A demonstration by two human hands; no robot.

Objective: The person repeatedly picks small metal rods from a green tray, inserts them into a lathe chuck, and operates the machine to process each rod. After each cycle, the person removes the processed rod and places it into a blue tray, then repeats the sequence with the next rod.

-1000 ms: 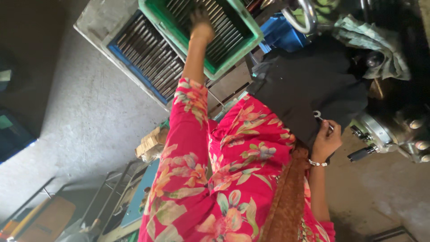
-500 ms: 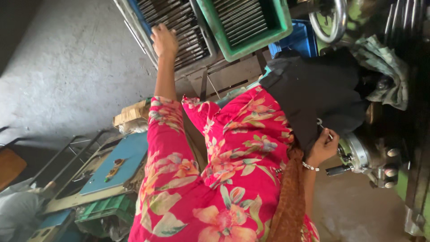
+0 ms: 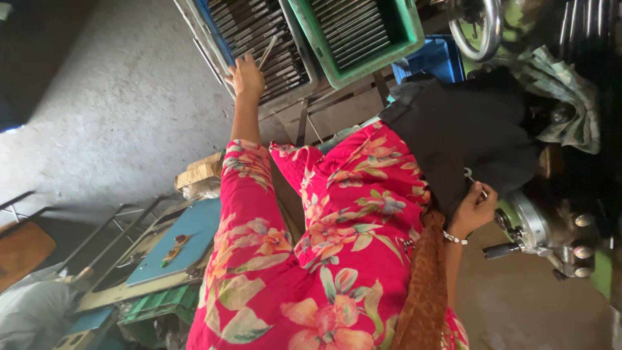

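Concrete floor, two rod-filled trays [image 3: 259, 39], left hand [image 3: 246, 76] lifting one rod [image 3: 267, 52]

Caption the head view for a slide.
Co-worker in red floral sleeve holds a rod over a tray, other hand by machine.

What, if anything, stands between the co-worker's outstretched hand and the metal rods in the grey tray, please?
Nothing visible does. The co-worker's outstretched hand is already over the grey tray and grips one metal rod lifted from the rows. The green crate lies beside the tray, not between them.
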